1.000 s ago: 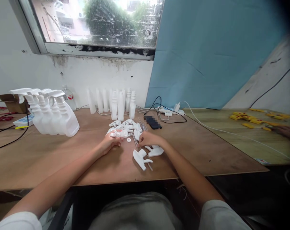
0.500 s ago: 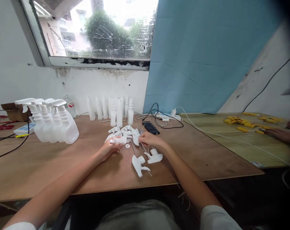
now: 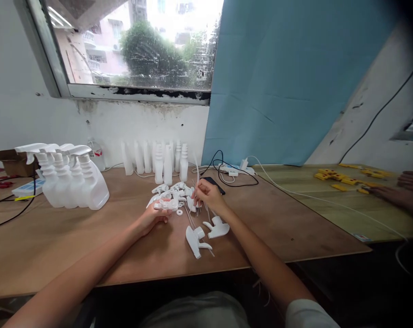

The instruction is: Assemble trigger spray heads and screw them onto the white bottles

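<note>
Pinching a thin clear dip tube (image 3: 196, 169) between thumb and fingertips, the right hand (image 3: 207, 194) hovers just above the middle of the counter (image 3: 73, 237). The tube's long axis runs almost upright, its free end pointing up at the back wall and leaning a touch left. Beside it, the left hand (image 3: 150, 219) rests on the counter, fingers curled around a white sprayer head (image 3: 166, 205). That one lies level, long axis running left to right; which end is the nozzle, can't tell. The two hands sit close together but do not touch.

Between and behind them lies a loose pile of sprayer heads (image 3: 175, 189), with a small white ring (image 3: 179, 212) flat on the wood just beside the held head. Two more heads (image 3: 206, 233) lie nearer the person, just under the right wrist, thin tubes running beneath them.

Now the containers: a row of capless white bottles (image 3: 155, 159) stands upright against the wall, and a cluster of finished spray bottles (image 3: 73, 184) stands at the left, triggers fitted. All are opaque, so contents can't be made out. A cardboard box (image 3: 11, 159) sits far left, its inside hidden.

A dark phone (image 3: 216, 184) and a power strip (image 3: 234, 171) with cables lie behind the right hand. Far right, another person's hands (image 3: 406, 191) sit near yellow pieces (image 3: 332, 175).
</note>
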`<state>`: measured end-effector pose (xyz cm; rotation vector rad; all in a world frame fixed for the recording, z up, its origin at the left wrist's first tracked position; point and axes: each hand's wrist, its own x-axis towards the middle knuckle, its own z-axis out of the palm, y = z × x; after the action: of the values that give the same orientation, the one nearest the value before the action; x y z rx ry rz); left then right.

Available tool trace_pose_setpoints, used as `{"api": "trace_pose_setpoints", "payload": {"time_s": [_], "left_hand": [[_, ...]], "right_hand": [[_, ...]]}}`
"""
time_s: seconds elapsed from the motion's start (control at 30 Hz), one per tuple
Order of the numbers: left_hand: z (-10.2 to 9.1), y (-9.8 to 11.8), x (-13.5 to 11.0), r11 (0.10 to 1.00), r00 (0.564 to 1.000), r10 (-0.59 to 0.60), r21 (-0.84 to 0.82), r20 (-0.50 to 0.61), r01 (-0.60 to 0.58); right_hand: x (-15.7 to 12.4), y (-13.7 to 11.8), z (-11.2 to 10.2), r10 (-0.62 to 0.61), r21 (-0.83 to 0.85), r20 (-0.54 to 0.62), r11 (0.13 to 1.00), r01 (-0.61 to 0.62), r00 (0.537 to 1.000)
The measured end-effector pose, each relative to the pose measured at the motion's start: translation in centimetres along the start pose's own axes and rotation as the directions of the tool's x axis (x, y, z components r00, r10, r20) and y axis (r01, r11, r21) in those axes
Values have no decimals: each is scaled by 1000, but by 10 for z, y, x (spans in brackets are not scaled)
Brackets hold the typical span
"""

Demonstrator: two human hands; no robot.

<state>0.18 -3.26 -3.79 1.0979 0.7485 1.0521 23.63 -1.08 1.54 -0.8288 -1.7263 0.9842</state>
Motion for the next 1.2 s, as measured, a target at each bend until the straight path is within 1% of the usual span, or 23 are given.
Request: {"api": "trace_pose_setpoints", "payload": {"time_s": [0.1,0.2,0.3,0.4,0.47,0.57,0.6,0.67,0.73,0.8,0.87,0.93,1.03,1.2], "left_hand": [[0,-1,1,1000,1000,4,4,-1,-4],[-1,-1,2,1000,1000,6,8,16,-6],[-1,0,1,1000,999,9,6,39,-9],[0,1,0,1000,999,2,9,45,-3],[0,2,0,1000,998,2,18,56,-3],[0,2,0,1000,998,2,24,68,-4],[0,2,0,1000,998,-1,23,65,0],[-1,2,1,1000,999,-12,19,53,11],[-1,1,1,1000,999,-22,19,49,21],[-2,1,1,999,998,-28,18,52,27],[-2,1,1,999,998,-32,18,54,31],[-2,1,0,999,998,-32,22,55,31],[-2,1,0,999,997,-24,33,69,22],[-2,2,0,999,996,-24,46,82,21]], "right_hand": [[-2,9,7,-54,-55,101,997,60,993],[-4,15,11,-48,-60,192,996,60,980],[-4,20,11,39,-78,270,997,-19,962],[-3,27,7,143,-151,309,983,-100,940],[-2,32,3,177,-191,325,974,-119,929],[-1,34,1,197,-199,351,971,-133,916],[0,32,1,190,-190,337,973,-131,922],[0,25,3,123,-118,252,988,-96,960],[-1,16,6,16,-1,135,1000,-16,991],[-2,9,9,-73,93,61,993,67,995],[-4,5,11,-117,115,62,987,110,991],[-5,6,13,-140,103,90,986,130,986],[-7,8,16,-146,57,145,989,140,979],[-11,2,21,-159,-67,167,983,172,973]]}}
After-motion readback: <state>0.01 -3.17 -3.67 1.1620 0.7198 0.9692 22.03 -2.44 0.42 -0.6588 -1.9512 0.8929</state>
